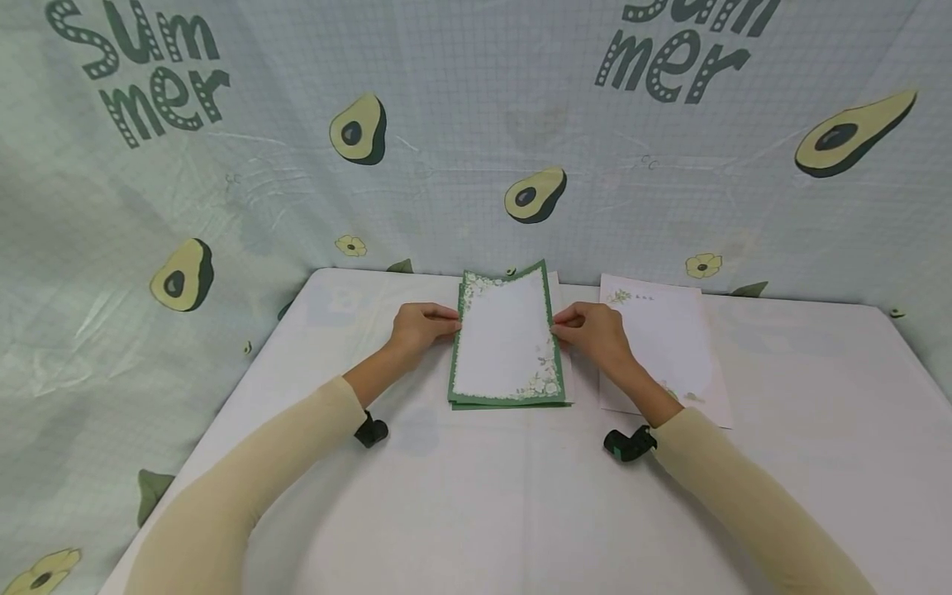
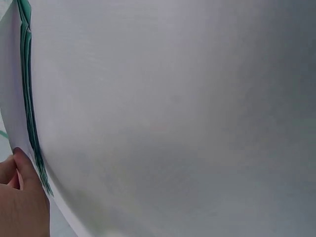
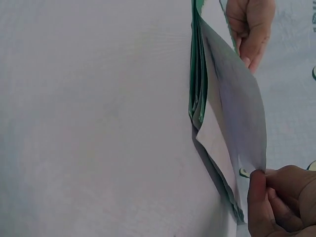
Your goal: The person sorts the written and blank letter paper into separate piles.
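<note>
A sheet of stationery paper [image 1: 500,339] with a green border and white flowers is held upright-side away on a stack of similar green-edged sheets [image 3: 198,74]. My left hand [image 1: 422,329] pinches its left edge between thumb and fingers. At the opposite edge my right hand [image 1: 595,332] pinches the paper the same way. The sheet's far edge bows, its corners raised. In the right wrist view the held sheet [image 3: 242,108] curves up away from the stack, with the right hand [image 3: 284,202] at its edge. The left wrist view shows the left hand [image 2: 24,197] beside the green edges.
To the right, a pale pink-edged sheet [image 1: 662,339] with small plant prints lies on the white-covered table [image 1: 476,496], partly under the right forearm. Behind the table hangs a cloth [image 1: 446,165] printed with avocados. Dark wrist cameras [image 1: 629,445] hang below both sleeves.
</note>
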`<state>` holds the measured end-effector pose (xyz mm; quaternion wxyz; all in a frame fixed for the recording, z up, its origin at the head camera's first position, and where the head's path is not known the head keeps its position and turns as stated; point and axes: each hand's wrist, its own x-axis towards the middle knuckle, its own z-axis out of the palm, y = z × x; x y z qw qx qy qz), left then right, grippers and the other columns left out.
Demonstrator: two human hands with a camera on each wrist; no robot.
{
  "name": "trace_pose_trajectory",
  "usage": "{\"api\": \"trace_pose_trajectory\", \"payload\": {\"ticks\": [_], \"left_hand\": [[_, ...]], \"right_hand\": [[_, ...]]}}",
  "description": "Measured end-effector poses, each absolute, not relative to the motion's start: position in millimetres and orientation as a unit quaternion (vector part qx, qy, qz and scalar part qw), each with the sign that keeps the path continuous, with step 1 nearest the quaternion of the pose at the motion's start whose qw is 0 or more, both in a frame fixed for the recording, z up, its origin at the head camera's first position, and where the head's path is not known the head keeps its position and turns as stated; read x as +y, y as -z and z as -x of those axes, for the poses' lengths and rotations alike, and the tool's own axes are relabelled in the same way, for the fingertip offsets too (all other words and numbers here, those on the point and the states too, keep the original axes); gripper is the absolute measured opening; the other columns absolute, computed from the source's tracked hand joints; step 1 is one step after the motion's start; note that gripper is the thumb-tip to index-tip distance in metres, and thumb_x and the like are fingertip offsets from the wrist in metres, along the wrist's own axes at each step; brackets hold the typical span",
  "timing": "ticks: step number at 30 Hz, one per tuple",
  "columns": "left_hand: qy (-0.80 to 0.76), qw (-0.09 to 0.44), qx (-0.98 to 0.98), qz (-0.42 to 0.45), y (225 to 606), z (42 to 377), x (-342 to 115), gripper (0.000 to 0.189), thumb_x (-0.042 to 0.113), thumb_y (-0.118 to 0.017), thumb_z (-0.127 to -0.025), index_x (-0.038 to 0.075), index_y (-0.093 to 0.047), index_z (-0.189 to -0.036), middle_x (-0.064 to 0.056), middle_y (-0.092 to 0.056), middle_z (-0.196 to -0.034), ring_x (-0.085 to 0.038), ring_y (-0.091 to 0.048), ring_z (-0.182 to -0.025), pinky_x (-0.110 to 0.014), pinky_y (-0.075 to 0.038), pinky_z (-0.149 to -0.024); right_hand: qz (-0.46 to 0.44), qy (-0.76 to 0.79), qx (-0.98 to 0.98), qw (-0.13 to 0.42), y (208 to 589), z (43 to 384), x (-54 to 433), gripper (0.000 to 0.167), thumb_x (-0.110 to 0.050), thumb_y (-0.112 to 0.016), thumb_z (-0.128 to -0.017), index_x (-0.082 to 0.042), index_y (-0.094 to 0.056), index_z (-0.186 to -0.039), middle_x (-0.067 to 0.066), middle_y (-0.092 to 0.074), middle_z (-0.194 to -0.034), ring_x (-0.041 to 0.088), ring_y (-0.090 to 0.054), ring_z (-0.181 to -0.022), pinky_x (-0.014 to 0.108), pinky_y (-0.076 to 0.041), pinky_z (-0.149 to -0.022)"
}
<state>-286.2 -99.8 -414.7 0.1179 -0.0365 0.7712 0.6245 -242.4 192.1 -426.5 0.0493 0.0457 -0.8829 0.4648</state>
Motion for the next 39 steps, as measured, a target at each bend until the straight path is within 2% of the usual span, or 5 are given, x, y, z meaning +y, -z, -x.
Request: {"api": "trace_pose_trajectory", "payload": {"ticks": [8, 19, 30, 39], "left_hand": [[-0.639, 0.111, 0.76, 0.033, 416, 286, -107, 0.023, -0.002, -0.075, -0.091, -0.006, -0.074, -0.113, -0.015, -0.075, -0.105, -0.014, -0.073, -0.085, -0.032, -0.061, -0.086], [-0.648, 0.099, 0.755, 0.032, 416, 286, -124, 0.027, -0.001, -0.074, -0.092, -0.006, -0.072, -0.118, -0.016, -0.074, -0.109, -0.012, -0.072, -0.091, -0.029, -0.061, -0.087], [-0.653, 0.099, 0.75, 0.034, 410, 279, -138, 0.03, -0.002, -0.071, -0.093, -0.008, -0.069, -0.123, -0.022, -0.069, -0.122, -0.012, -0.071, -0.094, -0.027, -0.06, -0.089], [-0.654, 0.099, 0.749, 0.038, 412, 280, -153, 0.031, -0.001, -0.071, -0.094, -0.009, -0.067, -0.123, -0.007, -0.074, -0.098, -0.009, -0.071, -0.089, -0.025, -0.06, -0.086]], "right_hand": [[-0.053, -0.476, -0.876, 0.056, 424, 241, 189, 0.016, -0.013, -0.078, -0.092, -0.004, -0.077, -0.105, 0.012, -0.077, -0.095, 0.021, -0.075, -0.081, 0.022, -0.057, -0.068], [-0.053, -0.517, -0.852, 0.055, 421, 239, 178, 0.017, -0.012, -0.078, -0.091, -0.003, -0.077, -0.105, 0.014, -0.077, -0.098, 0.024, -0.076, -0.082, 0.021, -0.059, -0.069], [-0.055, -0.536, -0.841, 0.052, 425, 240, 163, 0.017, -0.011, -0.079, -0.09, -0.002, -0.077, -0.105, 0.013, -0.077, -0.096, 0.021, -0.076, -0.079, 0.022, -0.06, -0.07], [-0.049, -0.548, -0.834, 0.047, 431, 242, 149, 0.017, -0.012, -0.079, -0.091, -0.003, -0.077, -0.104, 0.012, -0.077, -0.094, 0.019, -0.076, -0.077, 0.025, -0.061, -0.072]]}}
